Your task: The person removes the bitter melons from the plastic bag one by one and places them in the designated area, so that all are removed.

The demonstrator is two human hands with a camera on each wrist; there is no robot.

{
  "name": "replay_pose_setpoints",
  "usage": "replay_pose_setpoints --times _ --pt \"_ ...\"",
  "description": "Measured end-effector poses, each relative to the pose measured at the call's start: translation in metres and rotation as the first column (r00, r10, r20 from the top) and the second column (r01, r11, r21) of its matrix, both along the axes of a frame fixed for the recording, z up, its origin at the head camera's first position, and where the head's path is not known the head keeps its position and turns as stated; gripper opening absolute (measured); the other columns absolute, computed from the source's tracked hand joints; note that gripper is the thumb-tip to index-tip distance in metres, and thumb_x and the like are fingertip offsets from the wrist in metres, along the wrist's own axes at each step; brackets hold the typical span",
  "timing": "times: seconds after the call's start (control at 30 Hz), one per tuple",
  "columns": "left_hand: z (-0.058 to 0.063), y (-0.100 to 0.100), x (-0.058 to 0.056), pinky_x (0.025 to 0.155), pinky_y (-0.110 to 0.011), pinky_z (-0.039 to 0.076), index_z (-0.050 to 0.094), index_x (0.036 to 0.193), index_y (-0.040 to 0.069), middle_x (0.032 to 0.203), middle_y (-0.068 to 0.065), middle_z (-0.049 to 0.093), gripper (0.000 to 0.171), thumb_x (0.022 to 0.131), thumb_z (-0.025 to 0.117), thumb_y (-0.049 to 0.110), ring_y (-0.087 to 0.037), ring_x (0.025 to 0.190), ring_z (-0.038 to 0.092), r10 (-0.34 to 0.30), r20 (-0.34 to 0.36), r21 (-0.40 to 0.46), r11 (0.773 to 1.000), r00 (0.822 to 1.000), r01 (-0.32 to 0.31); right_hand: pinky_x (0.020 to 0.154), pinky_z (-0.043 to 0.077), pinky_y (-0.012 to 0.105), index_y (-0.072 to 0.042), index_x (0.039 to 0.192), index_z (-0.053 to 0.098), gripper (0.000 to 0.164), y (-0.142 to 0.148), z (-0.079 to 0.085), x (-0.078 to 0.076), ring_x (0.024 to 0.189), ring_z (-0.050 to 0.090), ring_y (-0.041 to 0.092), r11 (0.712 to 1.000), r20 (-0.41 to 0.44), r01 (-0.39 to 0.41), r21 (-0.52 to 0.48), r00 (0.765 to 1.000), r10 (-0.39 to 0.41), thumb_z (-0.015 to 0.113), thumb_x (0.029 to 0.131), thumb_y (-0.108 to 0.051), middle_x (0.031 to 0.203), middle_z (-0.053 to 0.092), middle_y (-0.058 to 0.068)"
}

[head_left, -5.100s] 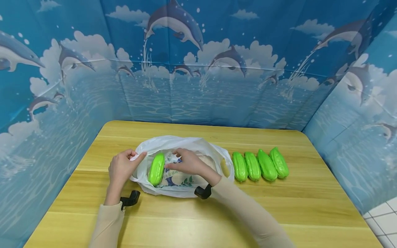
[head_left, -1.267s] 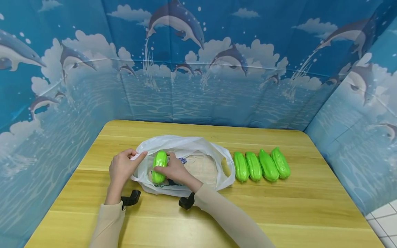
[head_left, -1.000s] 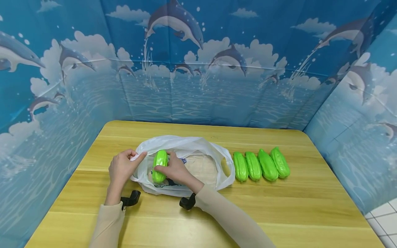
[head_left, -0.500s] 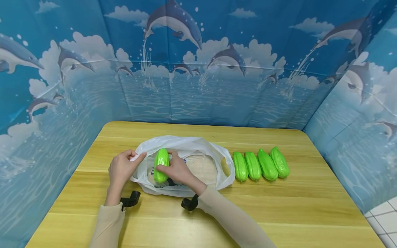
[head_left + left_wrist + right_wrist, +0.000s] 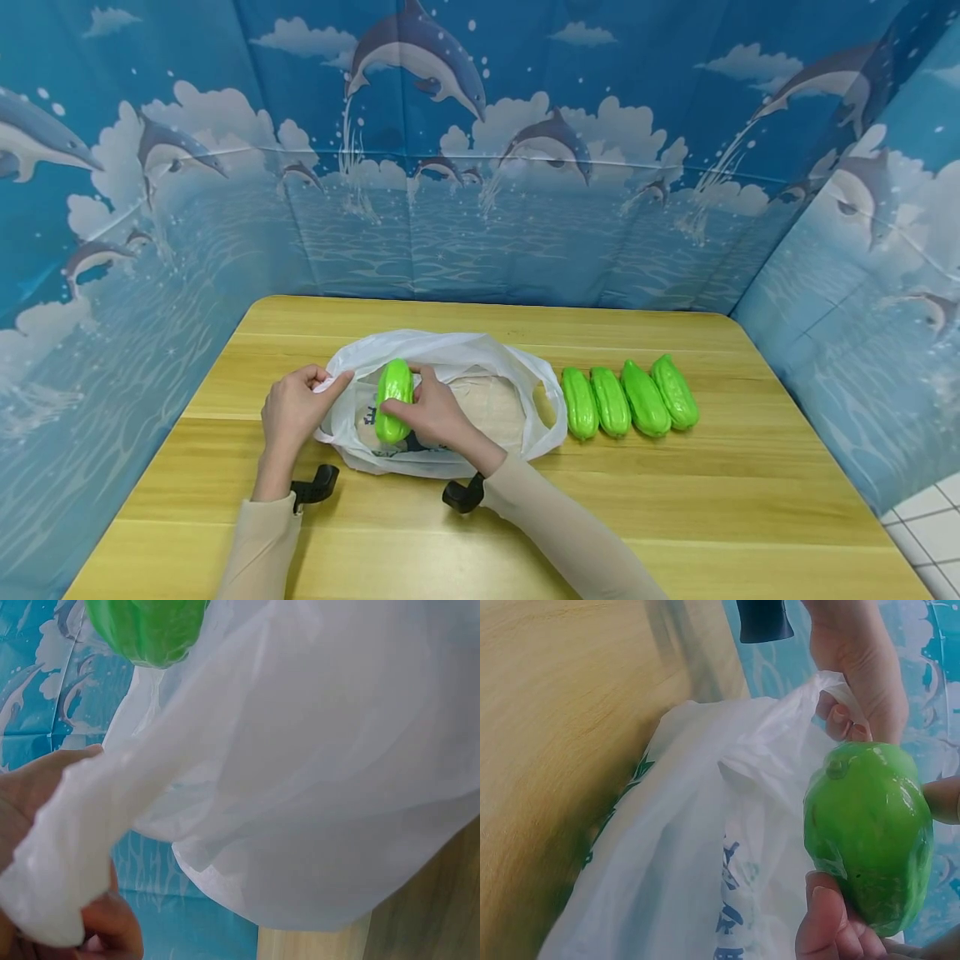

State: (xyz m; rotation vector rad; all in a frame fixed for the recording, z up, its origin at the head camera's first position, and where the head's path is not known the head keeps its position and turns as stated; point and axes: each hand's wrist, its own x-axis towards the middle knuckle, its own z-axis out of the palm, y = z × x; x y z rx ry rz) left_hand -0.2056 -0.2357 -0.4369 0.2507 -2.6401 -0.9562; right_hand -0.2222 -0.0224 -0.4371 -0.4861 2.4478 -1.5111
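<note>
In the head view, a white plastic bag (image 5: pixel 465 346) lies with its mouth open on the table. My left hand (image 5: pixel 291 412) pinches the bag's left rim between thumb and fingers; the left wrist view shows the bunched plastic of the bag (image 5: pixel 82 832) in that hand. My right hand (image 5: pixel 442 417) holds a shiny green, long, ribbed gourd-like vegetable (image 5: pixel 394 400) over the bag's mouth. In the right wrist view, thumb and fingers grip the green vegetable (image 5: pixel 866 825) from opposite sides. Beige packaging with blue print (image 5: pixel 487 404) shows inside the bag.
Right of the bag, several similar green vegetables (image 5: pixel 630 402) lie side by side on the wooden table (image 5: pixel 712 500). A dolphin-print curtain (image 5: pixel 480 225) hangs behind the table and along its sides. Each wrist wears a black camera mount (image 5: pixel 463 494).
Five seconds ago the green vegetable lay at the bag's left, with the right hand apart. The right hand now grips it, raised and shifted slightly right. The left hand keeps its place on the rim.
</note>
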Motion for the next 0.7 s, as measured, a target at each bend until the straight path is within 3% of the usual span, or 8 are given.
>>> replay_pose_setpoints --times 0.7 --pt "-0.002 0.001 -0.001 0.048 -0.033 0.033 0.064 0.079 0.013 0.061 -0.001 0.052 0.049 0.080 0.064 0.061 -0.020 0.055 0.048 0.003 -0.011 -0.003 1.000 1.000 -0.003 0.051 0.046 0.031 -0.001 0.140 0.032 0.077 0.013 0.008 0.003 0.059 0.056 0.018 0.999 -0.035 0.047 -0.007 0.998 -0.047 0.067 0.081 -0.037 0.082 0.059 0.012"
